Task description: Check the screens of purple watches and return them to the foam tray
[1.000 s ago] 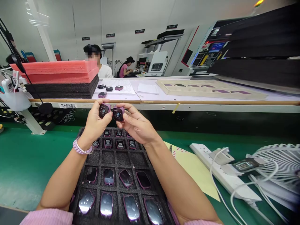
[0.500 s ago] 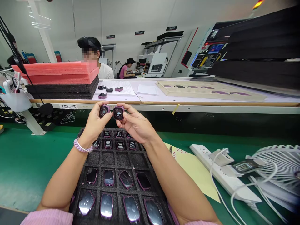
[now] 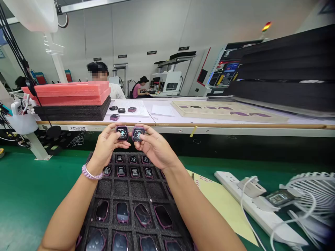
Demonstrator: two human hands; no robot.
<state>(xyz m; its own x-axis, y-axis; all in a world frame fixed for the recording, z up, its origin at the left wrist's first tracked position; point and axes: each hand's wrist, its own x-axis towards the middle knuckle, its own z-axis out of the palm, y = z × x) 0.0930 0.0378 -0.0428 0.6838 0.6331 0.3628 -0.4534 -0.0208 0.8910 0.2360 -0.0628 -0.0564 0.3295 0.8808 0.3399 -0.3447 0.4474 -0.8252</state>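
Left hand (image 3: 106,148) pinching purple watch body (image 3: 122,132), screen lit; right hand (image 3: 154,149) gripping its twin (image 3: 138,133). Screen text too small, I can't read. Both above foam tray's (image 3: 131,190) far edge.

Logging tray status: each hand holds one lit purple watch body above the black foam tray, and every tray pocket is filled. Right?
Not quite. The head view shows an empty row across the black foam tray. The rest holds: left hand and right hand each hold a lit watch body.

Watch faces (image 3: 122,133) now turned level.
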